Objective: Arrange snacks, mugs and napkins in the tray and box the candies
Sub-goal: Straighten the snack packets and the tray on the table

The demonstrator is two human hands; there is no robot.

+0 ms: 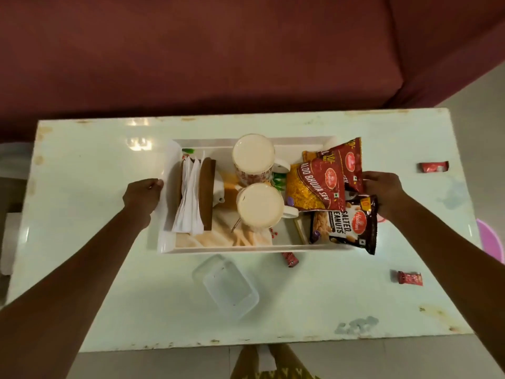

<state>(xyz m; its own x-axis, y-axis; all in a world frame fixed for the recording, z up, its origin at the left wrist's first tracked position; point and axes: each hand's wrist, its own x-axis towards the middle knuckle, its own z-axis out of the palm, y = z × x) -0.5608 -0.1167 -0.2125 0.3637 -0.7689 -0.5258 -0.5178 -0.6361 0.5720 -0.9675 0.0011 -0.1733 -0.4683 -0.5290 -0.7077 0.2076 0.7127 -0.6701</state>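
Note:
A white tray (218, 250) sits mid-table. Inside it, a brown holder with white napkins (190, 198) stands at the left, two cream mugs (253, 154) (260, 205) in the middle, and snack packets at the right: Aloo Bhujia Sev (314, 188), a red packet (348, 162) behind it, Salted Peanuts (347, 227) overhanging the rim. My left hand (142, 194) grips the tray's left edge. My right hand (382, 188) holds the tray's right end by the packets; its fingers are hidden. A clear plastic box (226, 285) lies empty in front. Red candies (289, 259) (409, 278) (434, 167) lie on the table.
The pale table (314, 302) has a maroon sofa (191, 56) just behind its far edge. A pink object (490, 240) pokes in at the right edge. My feet (273, 362) show below the table's near edge.

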